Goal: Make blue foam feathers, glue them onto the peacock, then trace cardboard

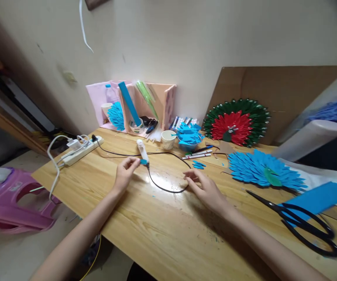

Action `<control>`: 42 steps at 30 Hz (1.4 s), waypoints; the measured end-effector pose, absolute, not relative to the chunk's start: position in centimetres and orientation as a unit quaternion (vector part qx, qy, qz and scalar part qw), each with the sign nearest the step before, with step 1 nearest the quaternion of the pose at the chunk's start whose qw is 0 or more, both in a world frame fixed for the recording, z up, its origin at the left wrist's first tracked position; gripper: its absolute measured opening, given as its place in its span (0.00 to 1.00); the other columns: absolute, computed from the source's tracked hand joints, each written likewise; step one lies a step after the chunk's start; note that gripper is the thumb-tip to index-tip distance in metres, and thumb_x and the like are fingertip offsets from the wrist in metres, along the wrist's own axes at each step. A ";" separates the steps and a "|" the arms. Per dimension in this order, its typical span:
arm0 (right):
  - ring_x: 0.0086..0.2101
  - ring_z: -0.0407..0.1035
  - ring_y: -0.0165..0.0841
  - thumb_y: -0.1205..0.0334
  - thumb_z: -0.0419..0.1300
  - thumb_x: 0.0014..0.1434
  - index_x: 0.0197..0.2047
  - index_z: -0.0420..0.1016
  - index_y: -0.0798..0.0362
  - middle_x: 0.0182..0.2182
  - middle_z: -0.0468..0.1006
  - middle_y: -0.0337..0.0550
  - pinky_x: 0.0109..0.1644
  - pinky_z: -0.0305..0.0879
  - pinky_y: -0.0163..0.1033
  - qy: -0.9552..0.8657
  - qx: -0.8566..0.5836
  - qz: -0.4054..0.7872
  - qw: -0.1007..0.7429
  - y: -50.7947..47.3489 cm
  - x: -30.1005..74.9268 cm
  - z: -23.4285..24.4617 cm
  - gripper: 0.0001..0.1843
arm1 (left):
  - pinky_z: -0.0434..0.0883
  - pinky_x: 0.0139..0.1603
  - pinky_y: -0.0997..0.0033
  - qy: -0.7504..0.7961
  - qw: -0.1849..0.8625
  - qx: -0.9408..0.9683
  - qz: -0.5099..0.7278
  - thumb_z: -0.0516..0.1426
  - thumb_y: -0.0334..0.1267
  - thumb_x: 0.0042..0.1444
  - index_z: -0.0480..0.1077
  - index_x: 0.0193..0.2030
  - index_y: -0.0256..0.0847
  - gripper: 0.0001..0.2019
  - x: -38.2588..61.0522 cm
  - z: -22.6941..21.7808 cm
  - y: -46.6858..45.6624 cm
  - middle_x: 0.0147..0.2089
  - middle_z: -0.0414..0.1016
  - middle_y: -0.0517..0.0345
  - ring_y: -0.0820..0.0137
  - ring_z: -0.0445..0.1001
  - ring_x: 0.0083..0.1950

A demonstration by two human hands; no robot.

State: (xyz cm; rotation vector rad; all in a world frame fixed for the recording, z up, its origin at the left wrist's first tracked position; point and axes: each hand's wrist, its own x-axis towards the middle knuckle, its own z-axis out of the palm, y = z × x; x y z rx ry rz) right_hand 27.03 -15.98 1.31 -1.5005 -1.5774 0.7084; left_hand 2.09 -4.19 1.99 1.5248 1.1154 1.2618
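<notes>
Slim, flat blue strip [143, 161] between left fingers [133, 165]

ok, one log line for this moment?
left hand: pinching small blue piece by white tool | right hand: loosely curled near black cord | scissors: partly on blue sheet

- The one view looks from the head of the person, above the near side of the table [156, 242].
- It faces forward and also down, with the wall [162, 39] at the far side.
- The left hand [124, 171] and right hand [205, 189] are rather near to it.
- It sees widely, from the pink stool [19, 199] at left until the scissors [277, 208] at right.
</notes>
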 end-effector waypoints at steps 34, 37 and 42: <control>0.39 0.69 0.37 0.57 0.50 0.60 0.39 0.71 0.53 0.38 0.75 0.44 0.44 0.62 0.39 -0.648 -0.536 0.278 0.465 -9.1 17.3 -0.1 0.12 | 0.65 0.33 0.72 0.523 0.380 0.598 0.473 0.59 0.45 0.46 0.73 0.27 0.35 0.13 0.3 -1.0 2.5 0.26 0.75 0.56 0.69 0.71 0.30; 0.40 0.68 0.37 0.56 0.51 0.60 0.41 0.72 0.53 0.39 0.75 0.45 0.46 0.61 0.40 -0.640 -0.545 0.283 0.462 -9.0 17.4 -0.6 0.13 | 0.66 0.32 0.72 0.520 0.384 0.603 0.466 0.59 0.46 0.46 0.73 0.27 0.35 0.13 0.5 -0.9 2.3 0.26 0.75 0.55 0.69 0.71 0.29; 0.40 0.68 0.37 0.55 0.50 0.60 0.43 0.71 0.53 0.40 0.75 0.45 0.45 0.62 0.40 -0.628 -0.547 0.297 0.466 -8.5 17.4 -1.3 0.15 | 0.66 0.32 0.72 0.521 0.383 0.603 0.467 0.59 0.46 0.47 0.73 0.27 0.35 0.13 0.6 -1.2 2.3 0.26 0.75 0.55 0.69 0.71 0.30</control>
